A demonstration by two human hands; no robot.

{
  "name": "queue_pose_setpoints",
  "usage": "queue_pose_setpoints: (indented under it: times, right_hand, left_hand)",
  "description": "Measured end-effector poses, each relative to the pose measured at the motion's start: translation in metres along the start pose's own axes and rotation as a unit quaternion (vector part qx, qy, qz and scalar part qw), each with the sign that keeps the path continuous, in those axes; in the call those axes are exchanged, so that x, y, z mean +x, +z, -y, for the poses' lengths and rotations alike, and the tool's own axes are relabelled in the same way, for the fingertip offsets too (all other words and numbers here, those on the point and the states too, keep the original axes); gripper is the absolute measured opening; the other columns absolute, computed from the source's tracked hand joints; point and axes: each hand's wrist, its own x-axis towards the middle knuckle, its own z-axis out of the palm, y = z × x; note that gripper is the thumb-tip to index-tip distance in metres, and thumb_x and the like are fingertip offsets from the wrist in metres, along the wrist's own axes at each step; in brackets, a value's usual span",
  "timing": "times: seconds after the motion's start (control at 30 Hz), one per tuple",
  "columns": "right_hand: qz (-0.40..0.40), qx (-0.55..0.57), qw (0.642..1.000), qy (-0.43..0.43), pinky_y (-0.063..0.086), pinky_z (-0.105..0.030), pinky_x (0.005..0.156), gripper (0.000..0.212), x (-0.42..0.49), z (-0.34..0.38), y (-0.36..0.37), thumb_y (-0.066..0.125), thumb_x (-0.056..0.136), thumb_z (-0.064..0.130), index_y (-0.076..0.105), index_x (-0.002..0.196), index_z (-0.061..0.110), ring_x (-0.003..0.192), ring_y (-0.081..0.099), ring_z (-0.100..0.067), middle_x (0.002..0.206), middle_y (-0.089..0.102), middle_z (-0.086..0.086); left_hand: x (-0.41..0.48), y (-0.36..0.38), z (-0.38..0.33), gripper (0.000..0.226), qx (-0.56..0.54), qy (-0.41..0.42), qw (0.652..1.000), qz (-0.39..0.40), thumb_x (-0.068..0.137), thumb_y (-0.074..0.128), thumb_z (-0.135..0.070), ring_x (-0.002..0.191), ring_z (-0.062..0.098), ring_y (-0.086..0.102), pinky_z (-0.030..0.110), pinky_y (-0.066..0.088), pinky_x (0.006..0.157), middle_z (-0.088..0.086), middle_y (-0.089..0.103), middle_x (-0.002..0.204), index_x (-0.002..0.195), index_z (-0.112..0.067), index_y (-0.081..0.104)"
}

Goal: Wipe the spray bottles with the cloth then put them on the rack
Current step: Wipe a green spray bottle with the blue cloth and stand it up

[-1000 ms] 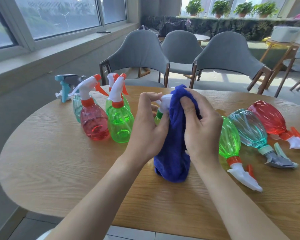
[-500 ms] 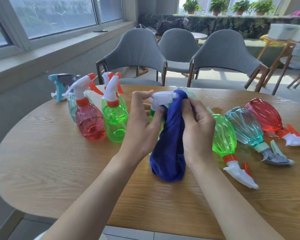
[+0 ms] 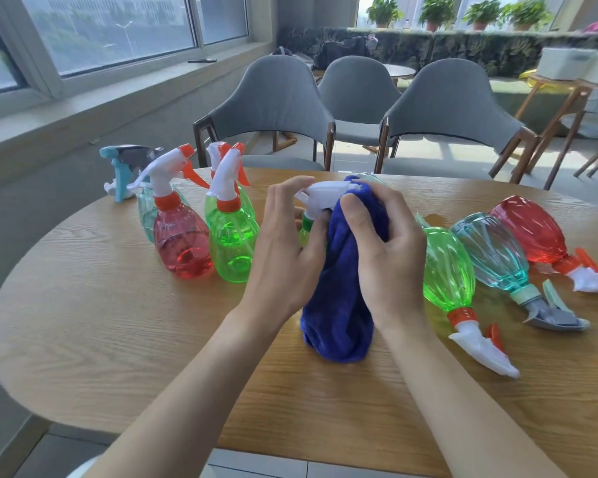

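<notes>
cloth (image 3: 342, 288): blue | table (image 3: 118, 339): wood-grain | chairs (image 3: 273, 98): grey

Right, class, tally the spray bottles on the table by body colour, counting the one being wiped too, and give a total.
Green bottles: 4 (two standing, one held in the blue cloth, one lying)
Red bottles: 2 (one standing, one lying)
Teal bottles: 2 (one standing, one lying)
Total: 8 in plain view.

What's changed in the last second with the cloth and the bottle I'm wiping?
The right hand has drawn the blue cloth back off the held bottle, baring its white spray head. The left hand still grips the bottle; the other bottles stayed put.
</notes>
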Motion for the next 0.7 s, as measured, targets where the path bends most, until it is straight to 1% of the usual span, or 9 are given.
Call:
queue_pose_setpoints:
  times: [0.07, 0.13, 0.17, 0.27, 0.37, 0.43, 0.53, 0.6, 0.7]
  right_hand:
    - [-0.005, -0.028, 0.999, -0.018, 0.046, -0.013, 0.08, 0.008, 0.001, -0.003, -0.002, 0.068, 0.104, 0.023, 0.067, 0.1, 0.03, 0.083, 0.062, 0.004, 0.087, 0.069, 0.018]
    - [-0.007, -0.048, 0.998, -0.036, 0.043, -0.015, 0.074, 0.016, 0.001, -0.005, -0.002, 0.066, 0.106, 0.023, 0.062, 0.094, 0.033, 0.075, 0.055, 0.001, 0.081, 0.064, 0.012]
    - [-0.01, -0.051, 0.998, -0.042, 0.043, -0.016, 0.072, 0.019, 0.001, -0.005, -0.001, 0.065, 0.106, 0.022, 0.06, 0.092, 0.033, 0.073, 0.054, 0.0, 0.079, 0.062, 0.013]
    - [-0.021, -0.02, 1.0, -0.012, 0.044, -0.019, 0.076, 0.021, 0.0, -0.009, 0.001, 0.061, 0.108, 0.018, 0.062, 0.091, 0.03, 0.076, 0.053, -0.001, 0.079, 0.06, 0.018]
    - [-0.046, 0.09, 0.992, 0.075, 0.044, -0.033, 0.084, 0.025, -0.003, -0.011, 0.003, 0.056, 0.109, 0.02, 0.065, 0.087, 0.028, 0.082, 0.052, -0.01, 0.082, 0.059, 0.013]
    - [-0.06, 0.105, 0.989, 0.081, 0.043, -0.033, 0.082, 0.029, -0.002, -0.007, 0.002, 0.054, 0.111, 0.019, 0.063, 0.085, 0.027, 0.081, 0.05, -0.008, 0.08, 0.057, 0.015]
    - [-0.04, 0.071, 0.996, 0.027, 0.046, -0.024, 0.089, 0.019, 0.001, 0.001, 0.002, 0.052, 0.113, 0.018, 0.067, 0.102, 0.023, 0.093, 0.06, -0.004, 0.094, 0.066, 0.018]
    - [-0.002, 0.028, 1.0, 0.005, 0.047, -0.021, 0.096, 0.011, 0.002, 0.004, 0.004, 0.057, 0.111, 0.021, 0.067, 0.116, 0.021, 0.106, 0.065, -0.004, 0.109, 0.07, 0.015]
    - [0.005, -0.037, 0.999, -0.019, 0.048, -0.019, 0.096, 0.016, 0.003, 0.003, 0.004, 0.065, 0.107, 0.024, 0.068, 0.121, 0.018, 0.107, 0.066, -0.004, 0.111, 0.071, 0.016]
  left_hand:
    - [0.0, 0.001, 0.002, 0.035, 0.008, 0.005, 1.0, -0.001, 0.108, 0.061, -0.02, 0.115, 0.006, 0.056, 0.013, 0.045, 0.092, -0.006, 0.054, 0.134, 0.142, -0.019, 0.052]
    - [0.0, 0.002, 0.003, 0.034, 0.009, 0.007, 1.0, -0.001, 0.109, 0.061, -0.023, 0.116, 0.008, 0.056, 0.014, 0.046, 0.093, -0.005, 0.054, 0.134, 0.141, -0.019, 0.052]
    - [0.0, 0.002, 0.003, 0.033, 0.01, 0.008, 1.0, -0.001, 0.109, 0.06, -0.023, 0.116, 0.009, 0.056, 0.014, 0.046, 0.094, -0.005, 0.054, 0.134, 0.141, -0.019, 0.052]
    - [0.0, 0.003, 0.004, 0.033, 0.019, 0.01, 1.0, 0.0, 0.109, 0.061, -0.022, 0.117, 0.01, 0.055, 0.014, 0.044, 0.096, -0.005, 0.053, 0.133, 0.14, -0.019, 0.052]
    - [0.0, 0.004, 0.004, 0.034, 0.024, 0.009, 1.0, 0.0, 0.108, 0.063, -0.021, 0.118, 0.009, 0.055, 0.013, 0.042, 0.098, -0.006, 0.052, 0.133, 0.14, -0.02, 0.051]
    - [0.0, 0.004, 0.003, 0.034, 0.027, 0.012, 1.0, -0.001, 0.108, 0.062, -0.02, 0.117, 0.007, 0.054, 0.011, 0.041, 0.097, -0.006, 0.051, 0.133, 0.14, -0.02, 0.051]
    - [0.0, 0.004, 0.003, 0.034, 0.027, 0.017, 0.999, 0.0, 0.109, 0.061, -0.02, 0.118, 0.007, 0.054, 0.014, 0.043, 0.097, -0.003, 0.051, 0.133, 0.141, -0.019, 0.051]
    - [-0.001, 0.004, 0.003, 0.035, 0.017, 0.019, 1.0, 0.002, 0.108, 0.059, -0.017, 0.121, 0.011, 0.055, 0.024, 0.049, 0.1, -0.002, 0.052, 0.133, 0.142, -0.018, 0.051]
    - [-0.001, 0.004, 0.004, 0.036, 0.013, 0.019, 1.0, 0.002, 0.108, 0.059, -0.016, 0.123, 0.012, 0.055, 0.031, 0.051, 0.1, -0.002, 0.052, 0.133, 0.142, -0.017, 0.05]
